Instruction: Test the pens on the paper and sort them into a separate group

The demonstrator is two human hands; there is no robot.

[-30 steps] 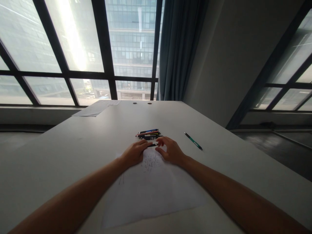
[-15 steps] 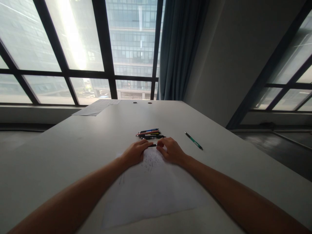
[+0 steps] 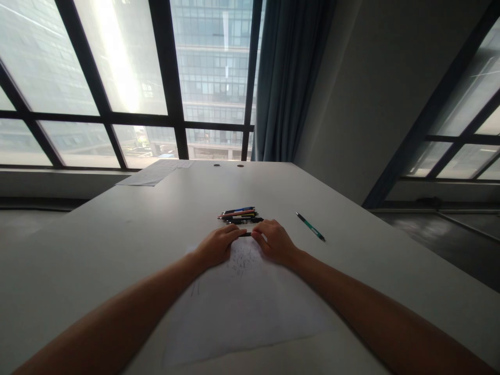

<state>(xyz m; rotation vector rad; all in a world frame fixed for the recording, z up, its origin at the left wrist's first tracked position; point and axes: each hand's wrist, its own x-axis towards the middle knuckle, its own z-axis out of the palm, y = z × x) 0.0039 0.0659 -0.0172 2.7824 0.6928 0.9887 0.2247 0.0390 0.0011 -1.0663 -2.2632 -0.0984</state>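
Two bare hands meeting at the far edge of one scribbled sheet of paper (image 3: 242, 307) on one grey table (image 3: 117, 234). Left hand (image 3: 216, 244) and right hand (image 3: 275, 242) both pinched narrow on the ends of one dark pen (image 3: 246, 234), lying level between the fingertips, just near of a pile of pens (image 3: 240, 214); number in pile too small to count, several at least. One green pen (image 3: 310, 226) alone, well to the right. One further stack of papers (image 3: 156, 172) at far left, near two round holes (image 3: 228, 165) in the tabletop.
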